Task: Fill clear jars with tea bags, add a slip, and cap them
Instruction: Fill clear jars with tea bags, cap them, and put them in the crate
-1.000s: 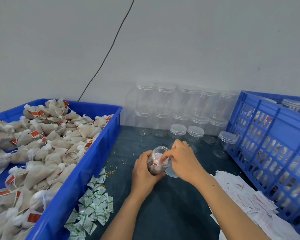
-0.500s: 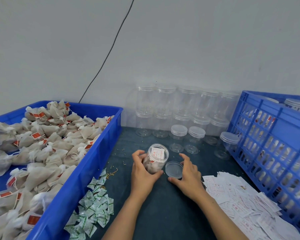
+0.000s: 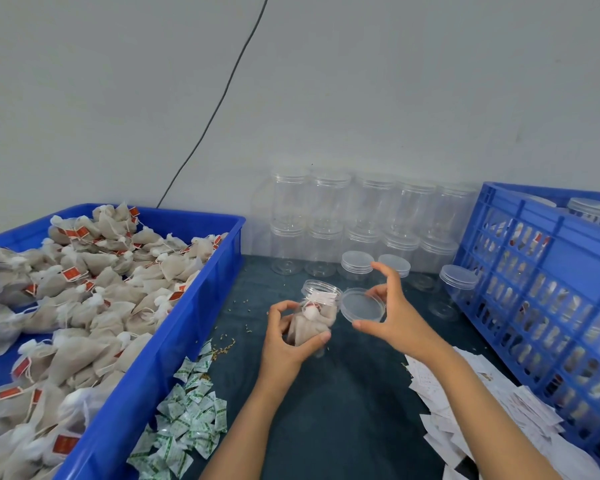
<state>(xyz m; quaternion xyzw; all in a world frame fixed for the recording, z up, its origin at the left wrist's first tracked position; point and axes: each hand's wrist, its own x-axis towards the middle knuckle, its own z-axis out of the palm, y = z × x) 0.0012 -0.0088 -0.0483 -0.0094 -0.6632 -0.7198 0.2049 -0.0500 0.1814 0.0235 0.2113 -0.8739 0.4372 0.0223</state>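
Observation:
My left hand grips a clear jar tilted toward the right, its open mouth facing the lid. The jar holds tea bags with a white slip near its mouth. My right hand holds a clear round lid by its edge, lifted off the table and just right of the jar's mouth. A blue bin on the left is heaped with tea bags. A pile of white paper slips lies to the right of my right forearm.
Empty capped jars are stacked in two rows against the wall, with a few single ones in front. A blue slatted crate with filled jars stands at the right. Small green-and-white sachets lie beside the bin on the dark table.
My right hand left the jar's mouth, picked the lid up off the table and raised it beside the jar. My left hand tilted the jar toward it.

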